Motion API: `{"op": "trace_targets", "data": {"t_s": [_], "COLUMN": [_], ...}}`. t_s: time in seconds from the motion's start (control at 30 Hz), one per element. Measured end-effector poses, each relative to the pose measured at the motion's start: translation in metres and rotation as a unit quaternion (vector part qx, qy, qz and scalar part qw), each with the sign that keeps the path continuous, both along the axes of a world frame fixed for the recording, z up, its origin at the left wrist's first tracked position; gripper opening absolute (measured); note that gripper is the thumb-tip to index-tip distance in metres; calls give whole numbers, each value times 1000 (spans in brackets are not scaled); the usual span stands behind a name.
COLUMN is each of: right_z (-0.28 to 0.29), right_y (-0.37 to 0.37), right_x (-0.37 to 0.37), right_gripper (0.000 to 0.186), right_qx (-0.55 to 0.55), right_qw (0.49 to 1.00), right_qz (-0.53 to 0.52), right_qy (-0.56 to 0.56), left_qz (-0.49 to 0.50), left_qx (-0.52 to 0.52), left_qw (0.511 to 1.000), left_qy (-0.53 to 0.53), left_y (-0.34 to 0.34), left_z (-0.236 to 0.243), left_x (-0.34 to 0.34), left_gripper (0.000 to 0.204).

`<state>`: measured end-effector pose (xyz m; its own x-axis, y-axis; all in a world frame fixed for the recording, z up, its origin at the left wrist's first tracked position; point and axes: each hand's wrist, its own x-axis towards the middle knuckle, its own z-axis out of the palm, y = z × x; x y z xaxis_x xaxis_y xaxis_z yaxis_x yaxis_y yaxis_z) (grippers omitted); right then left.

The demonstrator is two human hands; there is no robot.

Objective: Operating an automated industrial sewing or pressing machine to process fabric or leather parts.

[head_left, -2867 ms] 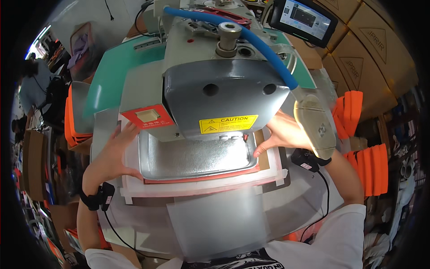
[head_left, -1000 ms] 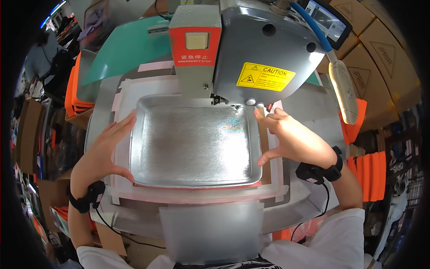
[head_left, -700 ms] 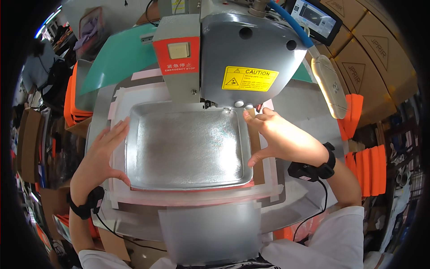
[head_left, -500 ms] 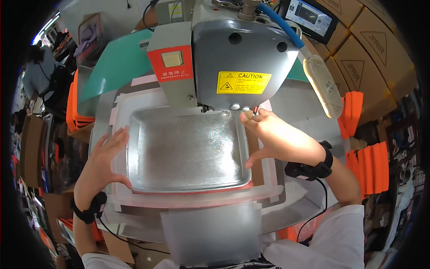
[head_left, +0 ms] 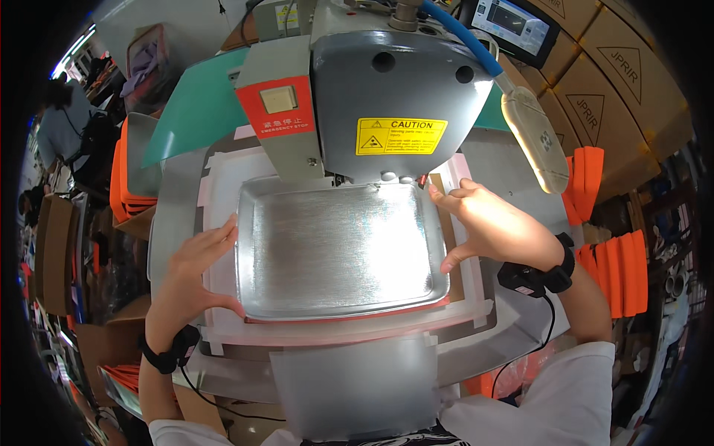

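A shallow silver metal tray with rounded corners lies beneath the head of a grey sewing machine. It rests on a white frame edged with pink tape, and a strip of red shows under its near edge. Along the tray's left side is my left hand, its fingers spread and the fingertips and thumb at the rim. On the right side my right hand is open too, its thumb by the rim and its forefinger near the far right corner. Each wrist wears a black strapped device.
An emergency-stop box sits left of the machine head. A lamp and a screen are at the right, before stacked cartons. Orange pieces hang at the right; green sheet stands far left. A person sits beyond.
The tray and the taped frame have shifted to the right under the machine head. Both of my hands have moved right along with them, still spread at the tray's sides.
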<state>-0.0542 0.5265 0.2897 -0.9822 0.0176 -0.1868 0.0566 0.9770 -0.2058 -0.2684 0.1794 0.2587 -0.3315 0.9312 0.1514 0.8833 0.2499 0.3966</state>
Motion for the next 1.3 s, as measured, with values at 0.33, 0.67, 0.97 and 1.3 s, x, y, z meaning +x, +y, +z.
{"op": "trace_targets", "data": {"t_s": [0.33,0.67,0.97,1.3], "right_z": [0,-1,5,5], "right_y": [8,15,13,23], "right_x": [8,18,15,23], "right_gripper": [107,109,107,105], "right_qx": [-5,-26,-131,-53], "right_qw": [1000,999,986,987], "right_qz": [-12,-36,-102,-143], "right_qy": [22,27,3,-50], "left_qz": [-19,-30,6,-31], "left_qx": [-24,-12,-44,-3], "left_qw": [999,999,992,999], "left_qy": [-38,2,-122,-29], "left_y": [13,15,12,24], "left_z": [8,-8,-7,-17], "left_x": [8,9,6,15], "left_gripper": [96,89,87,88]}}
